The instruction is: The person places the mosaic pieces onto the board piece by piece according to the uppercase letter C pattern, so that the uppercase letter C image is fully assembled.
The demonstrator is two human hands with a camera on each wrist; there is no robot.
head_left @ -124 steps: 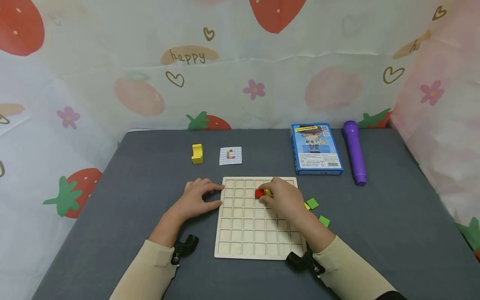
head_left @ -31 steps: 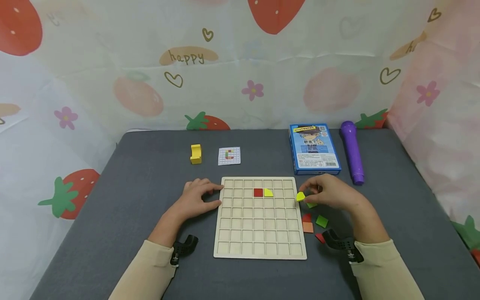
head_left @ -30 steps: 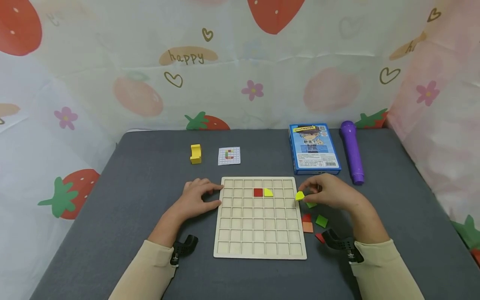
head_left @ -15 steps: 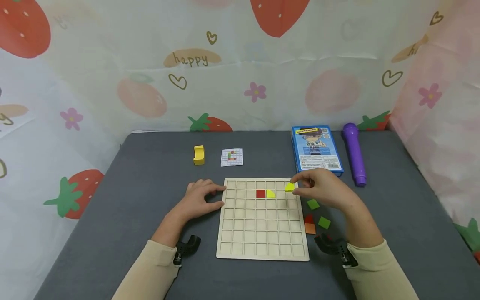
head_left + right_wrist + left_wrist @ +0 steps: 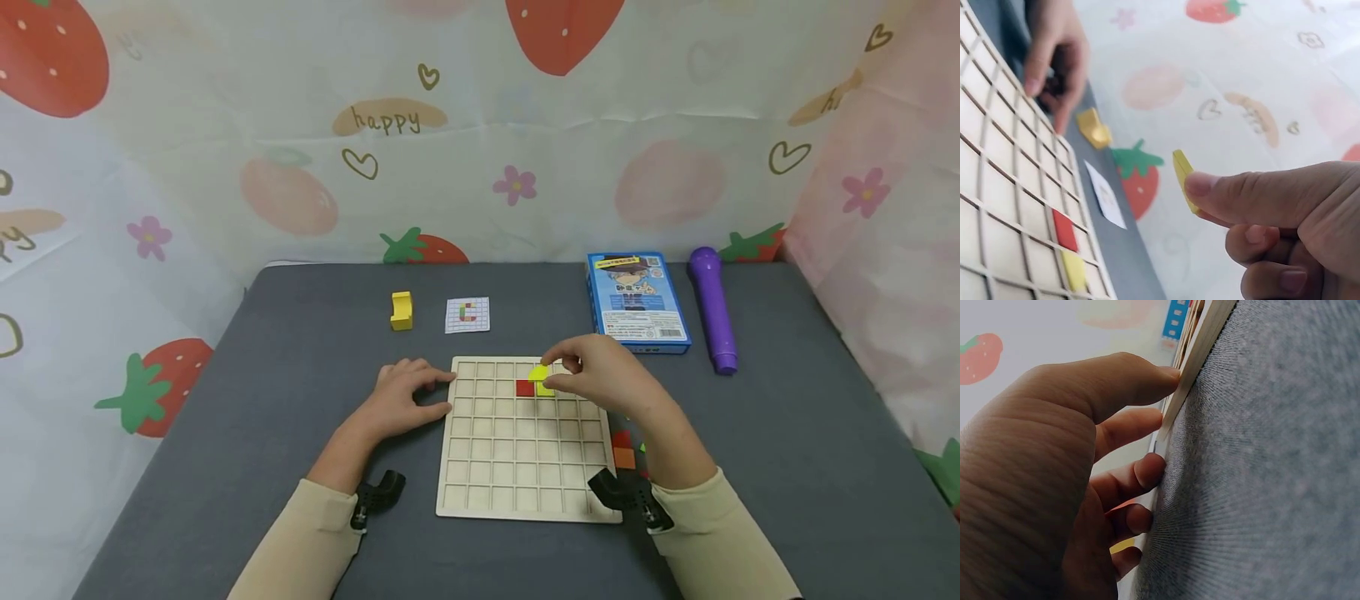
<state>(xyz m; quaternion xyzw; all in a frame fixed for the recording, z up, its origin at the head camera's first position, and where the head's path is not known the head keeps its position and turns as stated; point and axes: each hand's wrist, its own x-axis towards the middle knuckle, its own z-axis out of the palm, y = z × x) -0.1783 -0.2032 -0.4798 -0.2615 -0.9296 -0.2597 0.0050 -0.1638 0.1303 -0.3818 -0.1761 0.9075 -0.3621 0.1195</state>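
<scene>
Between thumb and index finger, my right hand (image 5: 611, 375) pinches a yellow tile (image 5: 1183, 178) with a rounded side, raised above the wooden grid board (image 5: 495, 483). Just below it, a red square tile (image 5: 1064, 229) and a second yellow tile (image 5: 1074, 270) lie side by side in the board's cells. At the board's left edge, my left hand (image 5: 401, 404) touches the rim with thumb and index fingertips. In the left wrist view its other fingers (image 5: 1147, 472) are loosely bent near the grey cloth, holding nothing.
Right of the board lie an orange tile (image 5: 624, 458) and a red tile (image 5: 621, 439), with others partly hidden by my right arm. Behind stand a yellow notched block (image 5: 402, 311), a grid pattern card (image 5: 467, 315), a blue box (image 5: 639, 302) and a purple microphone (image 5: 713, 310).
My right hand has moved left from beside the board, carrying the second yellow tile over the red and yellow tiles. Earlier it let go of the first yellow tile. The left hand stays put.
</scene>
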